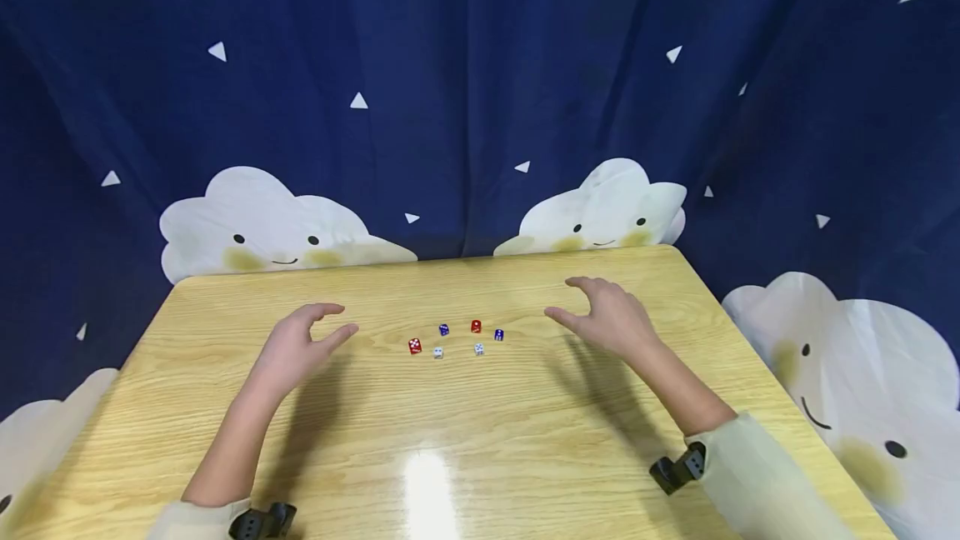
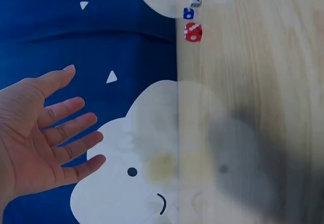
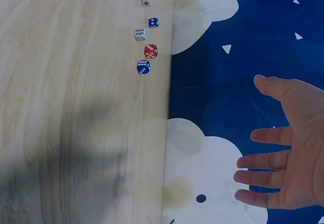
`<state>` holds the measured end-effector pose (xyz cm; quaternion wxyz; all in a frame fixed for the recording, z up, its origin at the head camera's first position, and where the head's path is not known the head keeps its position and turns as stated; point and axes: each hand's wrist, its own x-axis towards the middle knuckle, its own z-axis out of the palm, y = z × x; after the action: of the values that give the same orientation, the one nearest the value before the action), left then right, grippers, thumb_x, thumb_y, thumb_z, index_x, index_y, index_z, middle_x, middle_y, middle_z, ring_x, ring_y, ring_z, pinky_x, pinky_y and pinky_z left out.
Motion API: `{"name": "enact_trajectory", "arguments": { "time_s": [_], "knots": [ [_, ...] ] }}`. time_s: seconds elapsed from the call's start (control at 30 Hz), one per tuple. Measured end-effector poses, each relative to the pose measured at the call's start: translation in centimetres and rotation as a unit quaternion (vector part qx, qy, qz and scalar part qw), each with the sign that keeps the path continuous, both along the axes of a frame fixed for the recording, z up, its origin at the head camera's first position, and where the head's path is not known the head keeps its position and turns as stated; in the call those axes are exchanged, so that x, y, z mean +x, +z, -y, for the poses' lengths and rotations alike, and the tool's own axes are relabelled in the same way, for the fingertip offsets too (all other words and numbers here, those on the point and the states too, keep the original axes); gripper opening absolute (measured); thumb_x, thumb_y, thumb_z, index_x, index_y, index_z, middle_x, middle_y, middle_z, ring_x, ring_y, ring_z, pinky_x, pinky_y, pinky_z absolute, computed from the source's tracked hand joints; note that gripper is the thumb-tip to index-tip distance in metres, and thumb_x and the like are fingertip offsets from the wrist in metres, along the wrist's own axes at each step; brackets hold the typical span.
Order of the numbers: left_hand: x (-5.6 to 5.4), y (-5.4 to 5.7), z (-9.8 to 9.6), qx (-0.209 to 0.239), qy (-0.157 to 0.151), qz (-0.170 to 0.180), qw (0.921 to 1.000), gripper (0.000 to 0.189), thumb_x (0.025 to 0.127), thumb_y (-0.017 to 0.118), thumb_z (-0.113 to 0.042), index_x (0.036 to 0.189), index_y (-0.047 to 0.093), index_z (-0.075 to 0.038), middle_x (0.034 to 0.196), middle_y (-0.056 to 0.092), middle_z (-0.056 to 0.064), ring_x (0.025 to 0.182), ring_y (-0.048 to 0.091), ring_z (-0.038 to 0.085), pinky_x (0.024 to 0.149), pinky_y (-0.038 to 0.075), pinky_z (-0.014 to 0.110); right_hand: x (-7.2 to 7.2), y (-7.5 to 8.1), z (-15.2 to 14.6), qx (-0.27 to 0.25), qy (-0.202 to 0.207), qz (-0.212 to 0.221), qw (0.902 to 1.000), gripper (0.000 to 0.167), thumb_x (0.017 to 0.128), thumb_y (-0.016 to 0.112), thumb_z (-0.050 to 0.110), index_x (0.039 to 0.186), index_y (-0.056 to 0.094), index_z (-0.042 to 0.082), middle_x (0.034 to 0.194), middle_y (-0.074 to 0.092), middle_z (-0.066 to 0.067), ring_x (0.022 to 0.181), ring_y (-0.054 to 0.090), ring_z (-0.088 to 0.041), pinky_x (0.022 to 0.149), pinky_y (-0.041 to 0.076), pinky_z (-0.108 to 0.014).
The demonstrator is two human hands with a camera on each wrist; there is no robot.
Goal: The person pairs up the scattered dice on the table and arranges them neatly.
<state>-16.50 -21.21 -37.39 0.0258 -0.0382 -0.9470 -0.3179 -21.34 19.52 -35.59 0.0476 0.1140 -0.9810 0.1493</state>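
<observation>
Several small dice lie in a loose cluster on the wooden table: a red die [image 1: 415, 346] at the left end, a white die [image 1: 438, 352], a dark blue die [image 1: 444, 329], a second red die [image 1: 476, 326], another white die [image 1: 479, 349] and a second blue die [image 1: 499, 335] at the right end. My left hand [image 1: 303, 344] hovers left of them, thumb and fingers spread apart, holding nothing. On the other side my right hand [image 1: 611, 317] is held above the table, its fingers extended and nothing in them. Both wrist views show bare palms with separated fingers.
The pale wooden table [image 1: 360, 440] runs back to a dark blue curtain [image 1: 465, 107] printed with white clouds and triangles. Black wrist cameras sit at the cuffs, and both arms cast shadows on the wood. A bright glare spot lies near the front.
</observation>
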Motion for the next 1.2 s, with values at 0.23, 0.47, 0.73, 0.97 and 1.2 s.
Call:
{"name": "enact_trajectory", "arguments": {
  "time_s": [0.23, 0.47, 0.73, 0.97, 1.2],
  "knots": [
    [-0.2, -1.4, -0.8, 0.015, -0.011, -0.006, 0.9998, 0.054, 0.089, 0.059, -0.045, 0.124, 0.057, -0.003, 0.13, 0.055, 0.02, 0.126, 0.044, 0.04, 0.099, 0.038, 0.054, 0.7, -1.2, 0.6, -0.023, 0.006, 0.034, 0.9991, 0.063, 0.081, 0.059, 0.059, 0.122, 0.06, 0.011, 0.118, 0.064, -0.013, 0.101, 0.062, -0.03, 0.074, 0.05, -0.045],
    [-0.2, -2.5, -1.4, 0.024, -0.012, -0.002, 0.9996, 0.047, 0.089, 0.061, -0.037, 0.121, 0.06, -0.003, 0.129, 0.056, 0.019, 0.124, 0.046, 0.04, 0.098, 0.039, 0.054, 1.0, -2.1, 1.3, -0.037, 0.028, 0.045, 0.9979, 0.057, 0.081, 0.061, 0.057, 0.114, 0.064, 0.01, 0.113, 0.067, -0.009, 0.094, 0.064, -0.024, 0.074, 0.051, -0.042],
    [-0.4, -4.0, -2.4, 0.047, -0.017, -0.002, 0.9987, 0.041, 0.089, 0.063, -0.032, 0.118, 0.062, -0.003, 0.125, 0.059, 0.017, 0.123, 0.049, 0.037, 0.1, 0.039, 0.051, 1.6, -3.1, 2.4, -0.049, 0.042, 0.063, 0.9959, 0.048, 0.082, 0.063, 0.054, 0.107, 0.068, 0.013, 0.11, 0.068, -0.005, 0.091, 0.064, -0.021, 0.075, 0.05, -0.04],
    [-1.2, -5.5, -3.0, 0.05, -0.018, -0.005, 0.9986, 0.038, 0.088, 0.065, -0.029, 0.115, 0.064, -0.003, 0.12, 0.063, 0.014, 0.116, 0.054, 0.034, 0.096, 0.043, 0.048, 1.9, -3.6, 3.2, -0.072, 0.06, 0.066, 0.9934, 0.045, 0.082, 0.064, 0.051, 0.105, 0.069, 0.013, 0.106, 0.069, -0.001, 0.095, 0.063, -0.023, 0.075, 0.05, -0.038],
    [-1.7, -6.2, -3.6, 0.04, -0.025, -0.008, 0.9988, 0.035, 0.088, 0.064, -0.027, 0.112, 0.065, -0.002, 0.116, 0.064, 0.015, 0.11, 0.058, 0.035, 0.093, 0.045, 0.048, 1.9, -4.3, 4.0, -0.086, 0.074, 0.054, 0.9921, 0.039, 0.081, 0.066, 0.048, 0.101, 0.07, 0.015, 0.101, 0.07, 0.001, 0.091, 0.063, -0.022, 0.075, 0.049, -0.035]
  ]
}}
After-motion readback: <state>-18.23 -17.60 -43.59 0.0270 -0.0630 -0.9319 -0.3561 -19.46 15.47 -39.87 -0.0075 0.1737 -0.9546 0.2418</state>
